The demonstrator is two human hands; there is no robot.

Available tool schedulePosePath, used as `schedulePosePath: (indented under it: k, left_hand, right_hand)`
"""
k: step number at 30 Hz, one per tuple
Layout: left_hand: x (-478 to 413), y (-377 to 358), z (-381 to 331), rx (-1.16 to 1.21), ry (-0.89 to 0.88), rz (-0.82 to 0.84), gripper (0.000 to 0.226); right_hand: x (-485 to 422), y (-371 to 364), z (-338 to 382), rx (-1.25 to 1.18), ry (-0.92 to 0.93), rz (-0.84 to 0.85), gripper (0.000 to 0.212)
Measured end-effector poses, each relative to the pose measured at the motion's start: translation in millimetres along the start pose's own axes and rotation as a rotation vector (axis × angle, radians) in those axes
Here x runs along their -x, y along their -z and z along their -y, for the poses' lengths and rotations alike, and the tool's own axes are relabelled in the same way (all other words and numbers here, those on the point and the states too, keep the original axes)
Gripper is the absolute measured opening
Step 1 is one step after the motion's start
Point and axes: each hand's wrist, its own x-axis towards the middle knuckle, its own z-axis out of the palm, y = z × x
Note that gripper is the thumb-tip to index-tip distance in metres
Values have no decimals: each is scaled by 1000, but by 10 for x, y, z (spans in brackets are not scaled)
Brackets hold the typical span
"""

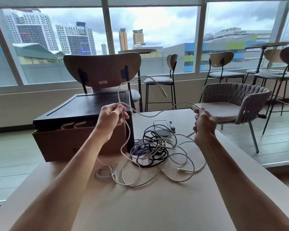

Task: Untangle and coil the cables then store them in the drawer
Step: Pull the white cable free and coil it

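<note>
Status: early, mostly untangling left.

- Left hand (113, 116) is raised and pinches a white cable (150, 116) with curled fingers. Right hand (204, 124) is fisted around the same cable at about the same height. The span between them sags slightly.
- Beyond the left hand the cable loops up, and one free end (163, 92) hangs in mid-air, blurred. A short stub with a plug pokes out below the right fist. From the left hand another run drops to the table (157, 205).
- Below and between the hands is the main tangle (153, 147), black and white leads knotted together, with loose white loops sprawling toward the near edge. I can't tell whether the held cable is fully free of it.
- Below the left hand, nearer the body, sits a small white coil (105, 175). It looks bundled, so I'd call that one done.
- The drawer (65, 140) is pulled open just past the left forearm, dividers visible. No cable is visible in it, though part is hidden by the arm.
- A phone (162, 128) lies flat just beyond the tangle.

Left to do, by my read: free and coil the held cable, separate the black leads, coil each one, load everything into the drawer.
</note>
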Motion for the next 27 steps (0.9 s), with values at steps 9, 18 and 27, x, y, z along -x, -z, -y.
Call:
schedulePosePath:
  k: [9,18,27]
  left_hand:
    - [157,62,-45,-824,-103,-8,26]
    - [213,192,-254,-1365,182,15,14]
    - [379,268,-128,-1635,383,611,12]
  right_hand:
    - [199,15,189,-362,-18,477,28]
    - [0,132,315,-1021,-217,437,24]
    - [42,55,239,-602,-180,292,28]
